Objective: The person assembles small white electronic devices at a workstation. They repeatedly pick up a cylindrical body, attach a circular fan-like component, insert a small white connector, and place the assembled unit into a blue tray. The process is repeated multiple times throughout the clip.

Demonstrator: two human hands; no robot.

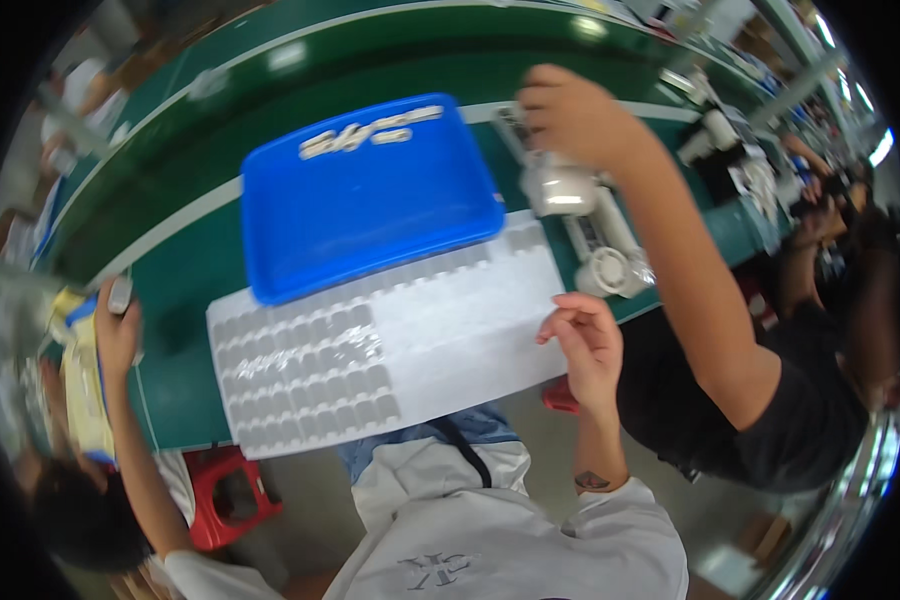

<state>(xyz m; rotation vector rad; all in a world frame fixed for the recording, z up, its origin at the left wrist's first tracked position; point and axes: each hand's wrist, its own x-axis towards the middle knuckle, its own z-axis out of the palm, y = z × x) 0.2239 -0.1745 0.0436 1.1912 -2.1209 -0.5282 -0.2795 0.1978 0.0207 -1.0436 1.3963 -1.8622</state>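
At the far left, the left hand (117, 330) was closed around a small pale object (120, 293) at the green table's (185, 270) edge. A clear compartment tray (370, 350) lay in the middle, a blue tray (370, 200) overlapping its far edge. The right hand (588, 345) hovered by the clear tray's right edge, fingers loosely curled, holding nothing. A co-worker's hand (570, 115) reached over white parts (560, 188) beyond.

Bright overhead light — soft motion blur, edges bent, dark.
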